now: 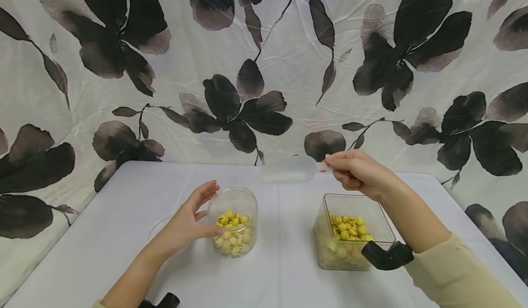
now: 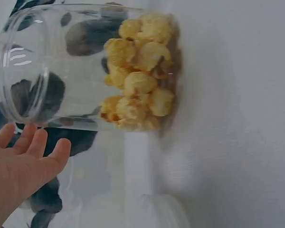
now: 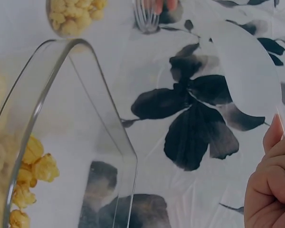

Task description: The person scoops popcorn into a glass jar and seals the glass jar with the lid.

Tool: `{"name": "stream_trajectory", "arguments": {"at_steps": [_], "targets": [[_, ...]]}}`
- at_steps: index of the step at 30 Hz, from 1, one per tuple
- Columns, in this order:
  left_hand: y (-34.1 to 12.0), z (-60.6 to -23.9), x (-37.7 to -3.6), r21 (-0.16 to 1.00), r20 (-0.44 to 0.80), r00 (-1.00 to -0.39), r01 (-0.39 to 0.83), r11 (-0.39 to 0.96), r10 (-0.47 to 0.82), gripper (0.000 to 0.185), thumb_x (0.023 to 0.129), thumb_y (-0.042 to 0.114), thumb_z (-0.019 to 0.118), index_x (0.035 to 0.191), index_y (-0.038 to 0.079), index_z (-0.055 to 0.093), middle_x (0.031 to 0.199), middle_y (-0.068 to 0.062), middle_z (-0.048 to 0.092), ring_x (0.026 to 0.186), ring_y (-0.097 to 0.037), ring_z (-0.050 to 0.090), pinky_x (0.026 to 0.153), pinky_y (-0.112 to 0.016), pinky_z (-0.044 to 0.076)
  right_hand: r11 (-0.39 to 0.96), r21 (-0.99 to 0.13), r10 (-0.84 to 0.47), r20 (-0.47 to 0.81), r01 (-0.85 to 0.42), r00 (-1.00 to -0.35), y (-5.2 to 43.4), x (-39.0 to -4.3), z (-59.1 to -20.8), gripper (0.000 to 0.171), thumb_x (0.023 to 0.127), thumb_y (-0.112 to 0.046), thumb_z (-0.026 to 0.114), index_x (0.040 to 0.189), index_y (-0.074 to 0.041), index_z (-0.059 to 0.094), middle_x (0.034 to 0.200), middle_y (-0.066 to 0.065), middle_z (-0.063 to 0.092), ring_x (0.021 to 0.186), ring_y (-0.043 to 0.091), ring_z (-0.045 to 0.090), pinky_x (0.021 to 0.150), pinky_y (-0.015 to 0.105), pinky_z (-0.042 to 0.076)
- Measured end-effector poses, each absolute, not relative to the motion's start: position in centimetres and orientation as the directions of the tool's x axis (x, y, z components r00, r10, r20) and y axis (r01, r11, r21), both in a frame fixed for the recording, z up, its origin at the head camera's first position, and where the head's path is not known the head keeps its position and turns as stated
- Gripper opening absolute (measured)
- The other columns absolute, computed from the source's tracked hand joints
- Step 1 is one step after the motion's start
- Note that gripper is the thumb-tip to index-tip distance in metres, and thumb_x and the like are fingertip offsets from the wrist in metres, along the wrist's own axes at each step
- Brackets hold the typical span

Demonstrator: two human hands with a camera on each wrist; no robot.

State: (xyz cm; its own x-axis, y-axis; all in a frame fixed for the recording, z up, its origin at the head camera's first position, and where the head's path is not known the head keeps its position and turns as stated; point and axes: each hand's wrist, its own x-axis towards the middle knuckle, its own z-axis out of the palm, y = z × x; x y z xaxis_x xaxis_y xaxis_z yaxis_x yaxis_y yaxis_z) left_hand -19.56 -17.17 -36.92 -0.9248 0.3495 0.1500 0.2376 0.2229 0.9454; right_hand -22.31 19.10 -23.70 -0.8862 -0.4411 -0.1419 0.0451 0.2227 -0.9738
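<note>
A white-covered rectangular table [image 1: 123, 234] stands against a white cloth backdrop printed with large black flowers [image 1: 231, 111]. Near the middle of the table stands a round clear plastic jar [image 1: 233, 221], upright and open-topped, holding a low heap of yellow popcorn [image 1: 232, 234] that fills roughly its lower half. The left hand [image 1: 187, 223] steadies this jar from its left side, thumb curled onto the front wall and fingers loosely spread by the rim; the left wrist view shows those fingers [image 2: 35, 142] just beside the jar mouth. Toward the table's right edge stands a square clear plastic container [image 1: 350, 232], also open, with more yellow popcorn lying in it. The right hand [image 1: 356, 170] pinches the handle of a translucent plastic scoop [image 1: 290, 169], which hangs in the air above the table between the two vessels, its bowl pointing left and apparently empty. Judgement: good handling here calls for keeping the scoop level when loaded, centring its bowl over the jar mouth before tipping, and holding the jar firm so it cannot slide.
</note>
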Motion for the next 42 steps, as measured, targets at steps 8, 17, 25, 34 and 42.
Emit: {"name": "stream_trajectory", "arguments": {"at_steps": [8,17,25,34,42], "targets": [[-17.1,-34.3,-19.0,0.91,0.204,-0.927,0.298,0.288,0.313,0.096,0.069,0.013,0.082,0.146,0.012,0.023,0.148,-0.009,0.028,0.136,-0.028,0.021,0.103,-0.056,0.026,0.191,-0.981,-0.433,-0.122,0.042,-0.893,20.7,-22.3,-24.0,0.027,0.1,-0.018,0.043,0.085,-0.012,0.065,0.052,-0.005,0.038,0.042,0.007,0.025,0.045,0.026,0.015],[-14.7,-30.8,-17.2,0.839,0.327,-0.897,0.421,0.346,0.299,0.1,0.064,0.019,0.087,0.144,0.02,0.029,0.147,0.0,0.032,0.135,-0.02,0.024,0.103,-0.05,0.029,0.148,-0.989,-0.427,-0.057,-0.008,-0.902,22.8,-21.9,-23.7,0.026,0.099,-0.015,0.044,0.085,-0.012,0.066,0.054,-0.005,0.039,0.046,0.016,0.017,0.047,0.031,0.012],[-10.0,-29.8,-17.7,0.829,0.347,-0.852,0.474,0.296,0.393,0.105,0.06,0.02,0.089,0.145,0.023,0.028,0.146,0.009,0.028,0.135,-0.014,0.024,0.103,-0.044,0.031,0.22,-0.965,-0.394,0.047,-0.144,-0.918,25.0,-21.5,-22.7,0.029,0.1,-0.011,0.042,0.084,-0.013,0.067,0.054,-0.003,0.039,0.047,0.021,0.018,0.044,0.034,0.012],[-3.4,-32.7,-18.0,0.854,0.35,-0.776,0.495,0.163,0.524,0.102,0.061,0.021,0.089,0.143,0.026,0.028,0.144,0.012,0.03,0.132,-0.009,0.027,0.101,-0.035,0.036,0.722,-0.592,-0.252,0.257,-0.358,-0.933,26.8,-19.1,-21.4,0.026,0.099,-0.017,0.047,0.098,0.005,0.063,0.057,0.002,0.04,0.051,0.015,0.036,0.044,0.03,0.029],[1.0,-36.0,-18.2,0.911,0.294,-0.803,0.399,0.102,0.518,0.101,0.065,0.022,0.086,0.145,0.028,0.024,0.146,0.009,0.026,0.132,-0.012,0.026,0.102,-0.038,0.035,0.803,-0.174,-0.456,0.434,-0.57,-0.777,27.5,-17.7,-21.4,0.012,0.09,-0.003,0.059,0.088,-0.011,0.068,0.06,-0.013,0.042,0.051,0.001,0.033,0.049,0.022,0.03]]}}
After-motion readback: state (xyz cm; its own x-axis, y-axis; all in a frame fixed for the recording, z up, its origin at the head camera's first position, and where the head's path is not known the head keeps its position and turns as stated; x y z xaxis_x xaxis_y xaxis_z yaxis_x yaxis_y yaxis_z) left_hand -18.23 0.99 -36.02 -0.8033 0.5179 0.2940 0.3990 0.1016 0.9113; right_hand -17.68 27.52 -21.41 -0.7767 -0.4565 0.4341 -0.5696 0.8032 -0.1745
